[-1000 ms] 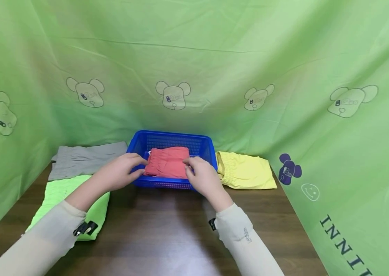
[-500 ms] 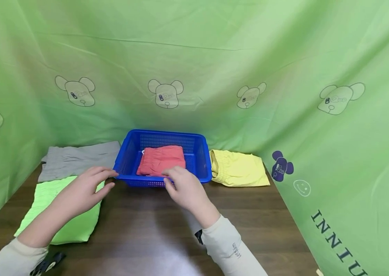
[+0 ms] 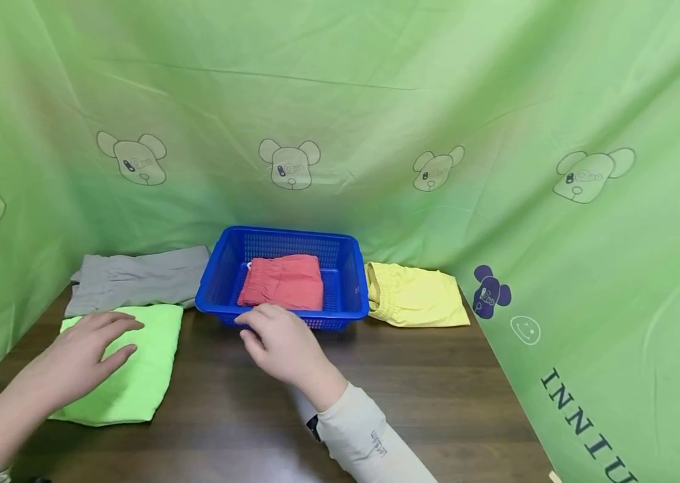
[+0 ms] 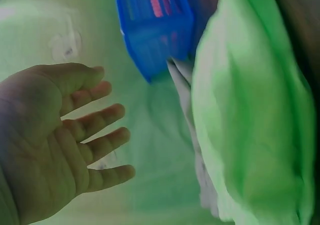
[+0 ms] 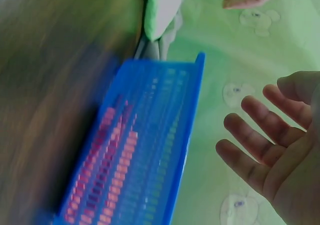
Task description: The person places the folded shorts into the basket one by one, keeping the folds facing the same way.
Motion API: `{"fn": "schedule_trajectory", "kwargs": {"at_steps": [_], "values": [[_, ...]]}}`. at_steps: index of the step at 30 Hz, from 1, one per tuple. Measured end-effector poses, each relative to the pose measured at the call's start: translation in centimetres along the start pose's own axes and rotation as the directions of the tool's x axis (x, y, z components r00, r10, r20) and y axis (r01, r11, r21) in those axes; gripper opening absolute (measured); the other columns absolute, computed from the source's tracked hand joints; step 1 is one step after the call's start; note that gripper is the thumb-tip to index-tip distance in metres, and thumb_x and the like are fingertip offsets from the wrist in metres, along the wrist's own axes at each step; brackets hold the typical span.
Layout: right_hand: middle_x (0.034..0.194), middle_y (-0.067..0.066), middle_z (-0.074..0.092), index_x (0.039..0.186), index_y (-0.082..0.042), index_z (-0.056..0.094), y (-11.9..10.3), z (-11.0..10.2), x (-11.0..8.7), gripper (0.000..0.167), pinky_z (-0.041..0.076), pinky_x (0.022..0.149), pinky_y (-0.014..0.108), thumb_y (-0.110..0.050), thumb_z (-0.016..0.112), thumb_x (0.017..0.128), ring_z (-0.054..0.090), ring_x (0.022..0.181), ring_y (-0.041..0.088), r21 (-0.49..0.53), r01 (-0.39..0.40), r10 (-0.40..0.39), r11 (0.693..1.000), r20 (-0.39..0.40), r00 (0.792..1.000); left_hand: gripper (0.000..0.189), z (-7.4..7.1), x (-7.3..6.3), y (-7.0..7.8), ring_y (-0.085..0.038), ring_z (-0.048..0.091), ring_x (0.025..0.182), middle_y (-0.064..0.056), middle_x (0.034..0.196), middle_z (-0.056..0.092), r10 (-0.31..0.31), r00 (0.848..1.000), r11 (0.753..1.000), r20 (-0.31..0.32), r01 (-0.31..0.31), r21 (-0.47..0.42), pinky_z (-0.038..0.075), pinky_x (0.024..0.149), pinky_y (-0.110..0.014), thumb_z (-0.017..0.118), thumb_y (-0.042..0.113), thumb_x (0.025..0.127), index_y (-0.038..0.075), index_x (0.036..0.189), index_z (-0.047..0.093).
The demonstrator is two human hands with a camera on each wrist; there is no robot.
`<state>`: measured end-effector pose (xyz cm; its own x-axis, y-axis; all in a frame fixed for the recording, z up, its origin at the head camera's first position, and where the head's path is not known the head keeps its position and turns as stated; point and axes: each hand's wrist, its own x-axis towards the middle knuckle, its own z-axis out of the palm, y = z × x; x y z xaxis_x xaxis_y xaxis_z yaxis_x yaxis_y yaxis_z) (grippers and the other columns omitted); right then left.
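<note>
My left hand (image 3: pixel 83 359) hovers over the folded neon green garment (image 3: pixel 141 376) at the left, its fingers spread and holding nothing. In the left wrist view the left palm (image 4: pixel 45 140) faces the camera, apart from the green cloth (image 4: pixel 250 115). My right hand (image 3: pixel 282 339), also holding nothing, is in front of the blue plastic basket (image 3: pixel 340 314), its fingertips overlapping the near rim. The right wrist view shows the right hand's loosely bent fingers (image 5: pixel 250 160) beside the basket wall. Inside the basket lies a folded red pair of elastic-waist pants (image 3: pixel 286 282).
Folded grey pants (image 3: pixel 147 275) lie behind the green garment, against the basket's left side. Folded yellow pants (image 3: pixel 421 295) with an elastic waistband are at its right. A green printed curtain (image 3: pixel 340 80) rises behind and beside the brown wooden table (image 3: pixel 424 396).
Both hands have drawn back from the red pants and moved left. The left hand has come over the green garment, the right to the basket's front. The red pants stay in the basket.
</note>
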<state>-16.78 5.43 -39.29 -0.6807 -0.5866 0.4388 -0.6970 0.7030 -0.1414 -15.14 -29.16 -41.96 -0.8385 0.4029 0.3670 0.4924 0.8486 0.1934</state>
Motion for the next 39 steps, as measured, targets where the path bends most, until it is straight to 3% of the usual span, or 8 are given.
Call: {"fn": "schedule_trajectory", "kwargs": {"at_steps": [7,13,18,23,30,39], "values": [[0.117,-0.011,0.069,0.122,-0.024,0.071,-2.7,1.8,1.8,0.023,0.05,0.097,0.02,-0.03,0.061,0.102,0.064,0.11,0.006,-0.048,0.03,-0.028,0.998,0.048,0.998,0.039,0.1,-1.4,-2.9,-0.052,0.058,0.111,-0.023,0.124,0.065,-0.065,0.99,0.996,0.128,0.056,0.074,0.047,0.079,-0.07,0.079,0.019,0.087,0.006,0.122,0.069],[0.12,-0.014,0.067,0.126,-0.029,0.07,-4.9,3.4,3.2,0.026,0.049,0.095,0.017,-0.035,0.059,0.103,0.061,0.113,0.004,-0.062,0.05,-0.041,0.997,0.135,0.99,0.044,1.0,-1.8,-4.9,-0.057,0.055,0.114,-0.028,0.129,0.06,-0.128,0.959,0.99,0.252,0.107,0.095,0.048,0.079,-0.072,0.078,0.022,0.087,0.004,0.126,0.067],[0.122,-0.016,0.065,0.127,-0.033,0.069,-6.6,4.9,4.1,0.027,0.049,0.095,0.016,-0.039,0.058,0.103,0.06,0.114,0.003,-0.081,0.051,-0.033,0.995,0.209,0.977,0.045,2.0,-2.6,-6.3,-0.058,0.055,0.113,-0.028,0.128,0.06,-0.137,0.936,0.99,0.323,0.116,0.082,0.048,0.078,-0.072,0.081,0.019,0.083,0.004,0.124,0.067],[0.127,-0.021,0.062,0.131,-0.041,0.065,-8.2,6.5,5.4,0.03,0.049,0.093,0.016,-0.046,0.059,0.102,0.057,0.117,0.001,-0.074,0.021,0.004,0.997,0.318,0.948,0.044,2.6,-2.9,-6.7,-0.055,0.056,0.112,-0.026,0.124,0.062,-0.108,0.937,0.994,0.333,0.091,0.066,0.049,0.083,-0.069,0.084,0.014,0.08,0.005,0.12,0.068],[0.131,-0.025,0.059,0.133,-0.042,0.064,-9.1,9.3,6.7,0.033,0.044,0.095,0.011,-0.049,0.06,0.101,0.053,0.121,-0.008,0.08,-0.066,0.022,0.995,0.459,0.888,0.049,3.5,-2.9,-6.2,-0.052,0.059,0.108,-0.022,0.121,0.065,-0.081,0.937,0.992,0.341,0.043,0.118,0.053,0.074,-0.066,0.089,0.014,0.072,0.009,0.117,0.07],[0.143,-0.026,0.048,0.139,-0.045,0.058,-11.0,11.9,8.1,0.04,0.044,0.101,0.016,-0.053,0.06,0.099,0.047,0.13,-0.005,-0.041,-0.01,0.03,0.999,0.545,0.838,0.051,3.8,-2.8,-6.1,-0.044,0.059,0.104,-0.014,0.116,0.065,-0.083,0.938,0.986,0.338,0.028,0.163,0.054,0.068,-0.058,0.093,0.02,0.069,0.014,0.115,0.072]]}}
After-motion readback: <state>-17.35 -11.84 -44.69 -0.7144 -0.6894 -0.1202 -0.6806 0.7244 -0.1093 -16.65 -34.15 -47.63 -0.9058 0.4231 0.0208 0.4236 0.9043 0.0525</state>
